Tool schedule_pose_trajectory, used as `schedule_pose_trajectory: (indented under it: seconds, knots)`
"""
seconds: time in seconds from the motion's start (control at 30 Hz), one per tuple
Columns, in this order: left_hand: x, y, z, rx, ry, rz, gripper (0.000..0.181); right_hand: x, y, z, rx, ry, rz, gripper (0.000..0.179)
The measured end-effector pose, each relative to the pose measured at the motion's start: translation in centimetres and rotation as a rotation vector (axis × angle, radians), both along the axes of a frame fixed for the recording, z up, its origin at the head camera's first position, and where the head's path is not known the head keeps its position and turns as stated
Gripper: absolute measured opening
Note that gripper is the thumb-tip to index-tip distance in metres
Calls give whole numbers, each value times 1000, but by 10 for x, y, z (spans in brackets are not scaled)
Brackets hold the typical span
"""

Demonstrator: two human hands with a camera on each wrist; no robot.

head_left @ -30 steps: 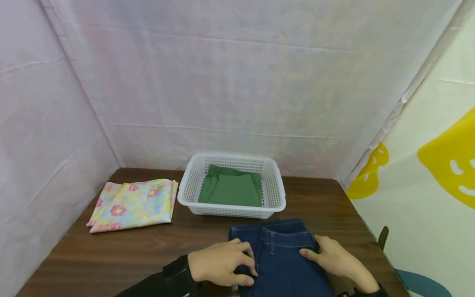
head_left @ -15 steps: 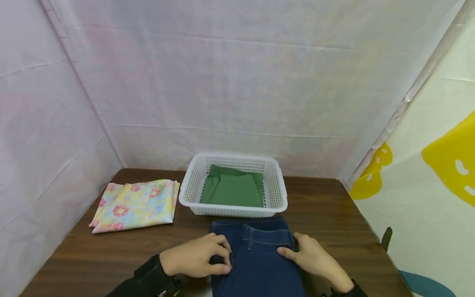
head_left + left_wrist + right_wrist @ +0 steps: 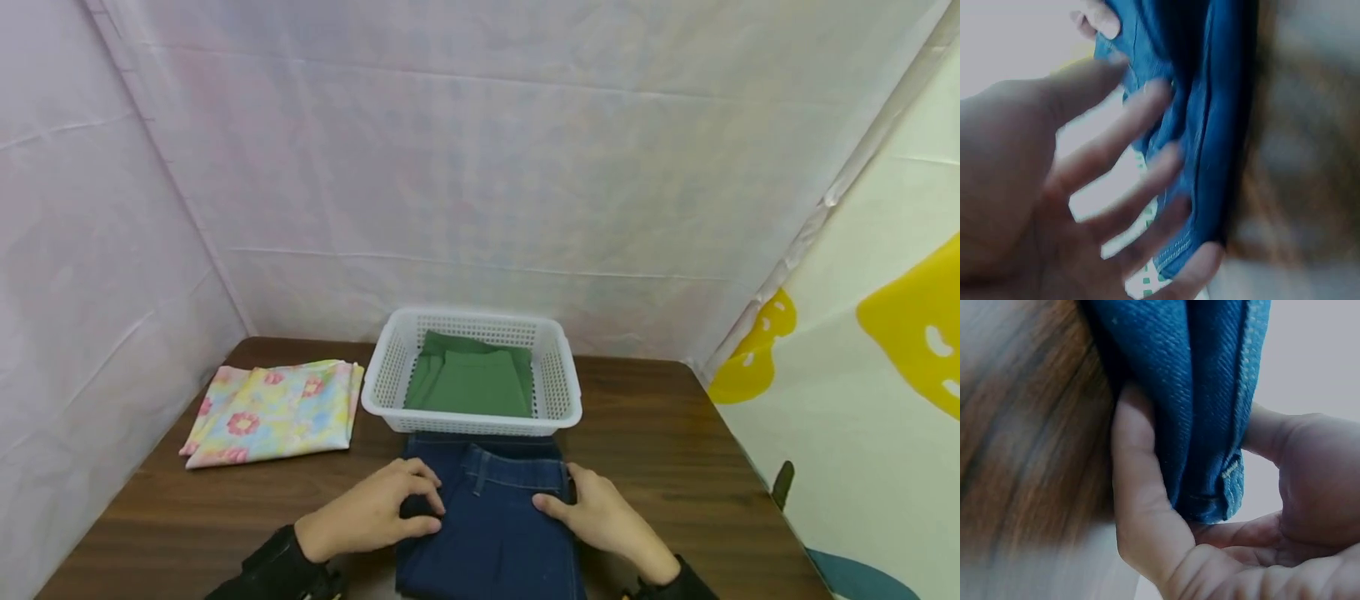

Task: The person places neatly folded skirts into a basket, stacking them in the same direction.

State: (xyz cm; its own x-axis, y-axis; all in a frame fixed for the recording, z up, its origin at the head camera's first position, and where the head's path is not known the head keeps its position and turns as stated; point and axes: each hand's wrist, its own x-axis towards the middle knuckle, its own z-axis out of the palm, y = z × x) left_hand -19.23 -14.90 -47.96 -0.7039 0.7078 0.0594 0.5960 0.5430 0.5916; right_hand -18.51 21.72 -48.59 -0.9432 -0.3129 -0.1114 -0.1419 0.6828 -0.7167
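Observation:
Folded dark blue jeans (image 3: 502,525) lie on the table just in front of the white basket. My right hand (image 3: 611,515) pinches their right edge near the waistband. In the right wrist view a finger (image 3: 1138,462) goes under the folded denim layers (image 3: 1179,412), with the thumb on the other side, partly hidden. At the left edge is my left hand (image 3: 378,510), its fingers loosely bent and spread. In the left wrist view its separated fingers (image 3: 1110,144) reach along the side of the jeans (image 3: 1216,125), fingertips right at the cloth.
A white plastic basket (image 3: 566,392) at the table's back holds a folded green garment (image 3: 480,383). Left of it lies a folded floral cloth (image 3: 277,412). White fabric walls (image 3: 480,167) enclose the brown table (image 3: 660,467) at the back and sides.
The jeans have slid left along the table with both hands, and now lie in front of the basket. The basket and floral cloth have stayed in place.

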Motion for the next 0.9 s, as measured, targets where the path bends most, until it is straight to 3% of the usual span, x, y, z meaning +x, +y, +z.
schedule_pose_trajectory:
  seconds: [0.13,0.2,0.3,0.47,0.67,0.77,0.9]
  knots:
    - [9,5,0,16,-21,290,59,5,6,1,-194,-141,-3,75]
    - [12,8,1,28,-66,419,78,8,9,4,-325,-247,-20,77]
    - [14,11,5,20,-147,519,95,10,12,8,-449,-354,-48,81]
    - [12,13,5,66,-273,525,87,8,13,9,-488,-411,-63,82]
    - [8,17,1,202,-474,497,86,-3,11,4,-490,-428,-30,56]
    - [6,20,2,197,-472,474,78,-7,10,2,-500,-437,11,47]
    - [4,24,1,208,-498,434,53,-11,7,-1,-522,-442,62,41]
